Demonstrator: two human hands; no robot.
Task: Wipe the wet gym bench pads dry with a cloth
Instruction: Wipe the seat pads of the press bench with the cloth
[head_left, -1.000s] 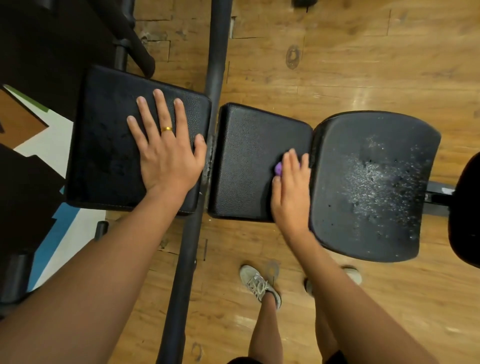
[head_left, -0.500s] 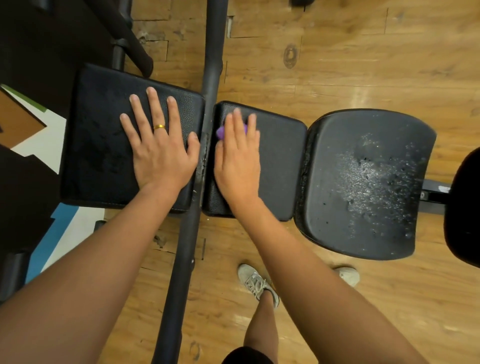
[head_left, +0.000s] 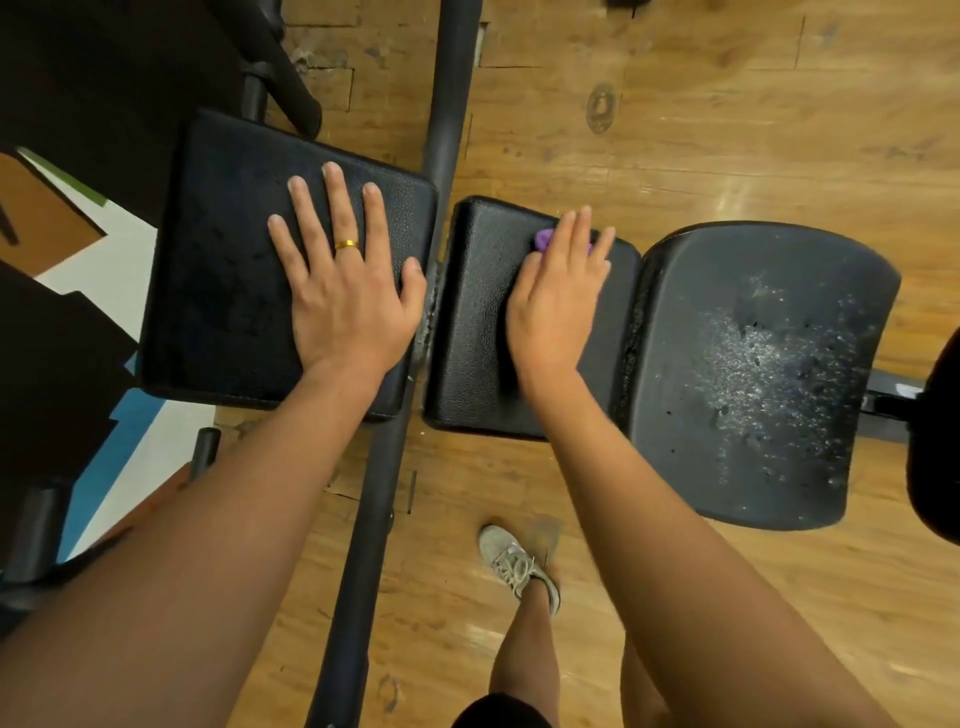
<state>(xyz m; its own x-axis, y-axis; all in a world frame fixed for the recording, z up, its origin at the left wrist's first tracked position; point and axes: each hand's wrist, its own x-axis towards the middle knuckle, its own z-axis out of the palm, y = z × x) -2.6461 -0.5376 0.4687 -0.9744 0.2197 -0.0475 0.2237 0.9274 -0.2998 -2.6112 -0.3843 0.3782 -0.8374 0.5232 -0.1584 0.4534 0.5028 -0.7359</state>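
Observation:
Three black bench pads lie in a row. My left hand (head_left: 343, 280) rests flat on the left pad (head_left: 218, 291), fingers spread, a gold ring on one finger. My right hand (head_left: 558, 296) presses a purple cloth (head_left: 544, 240) onto the far part of the middle pad (head_left: 472, 332) with straight fingers; only a small bit of the cloth shows beside my fingers. The right pad (head_left: 753, 374) is covered with water droplets over its middle and right side.
A black metal bar (head_left: 395, 426) runs between the left and middle pads from far to near. My foot in a grey shoe (head_left: 514, 566) stands on the wooden floor below the middle pad. Dark equipment fills the left edge, and another black pad (head_left: 940, 447) sits at the right edge.
My right hand has slid the cloth across the middle pad, from its right edge to its left edge and back toward the middle. The left hand stayed flat on the left pad.

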